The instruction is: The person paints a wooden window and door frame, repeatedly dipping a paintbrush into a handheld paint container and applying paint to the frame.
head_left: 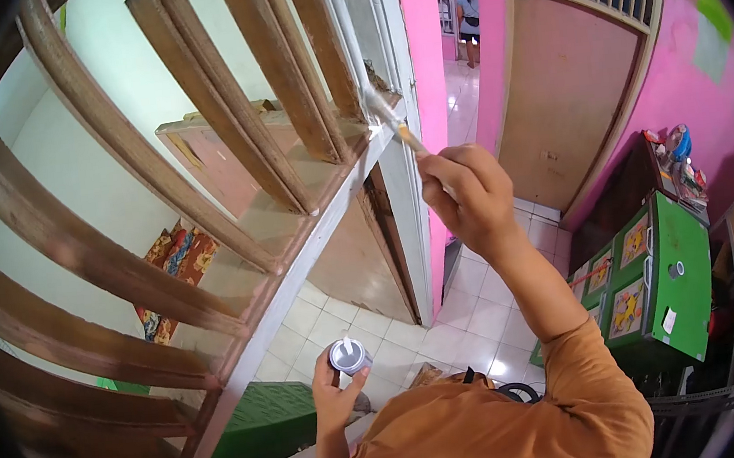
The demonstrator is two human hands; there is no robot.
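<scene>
My right hand (471, 194) grips a paintbrush (408, 137) by its handle, fingers closed round it. The bristles touch the corner where the white-painted door frame (383, 29) meets the horizontal rail (298, 244). White paint covers the frame and the rail's front edge. Lower down, my left hand (337, 397) holds a small paint can (349, 354) upright, its open top facing me, with whitish paint on its rim. Brown wooden slats (277, 70) rise from the rail, and bare wood shows on them.
A brown door (570, 86) stands in the pink wall. To the right is a green cabinet (676, 274) with bagged items near it. Another green piece (263, 429) lies below the rail. Far down the passage, a person (469, 20) stands on the tiled floor (471, 298).
</scene>
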